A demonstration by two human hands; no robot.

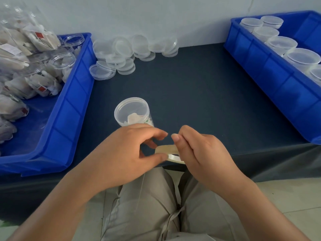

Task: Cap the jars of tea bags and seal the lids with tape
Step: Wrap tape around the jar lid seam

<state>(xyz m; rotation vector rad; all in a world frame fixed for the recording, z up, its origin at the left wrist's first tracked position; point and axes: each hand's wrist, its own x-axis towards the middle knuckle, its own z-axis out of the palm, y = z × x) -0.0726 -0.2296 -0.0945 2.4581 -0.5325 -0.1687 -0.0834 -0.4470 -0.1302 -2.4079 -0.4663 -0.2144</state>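
Just in front of the capped jar [132, 111], both my left hand [128, 153] and right hand [201, 152] pinch the tape roll [171, 153], probably searching its free end to pull next.

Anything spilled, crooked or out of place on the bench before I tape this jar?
Nothing looks spilled or damaged. The capped clear plastic jar stands upright, its lid level. The loose clear lids lie in an untidy heap by the wall. Both hands hold the translucent tape roll.
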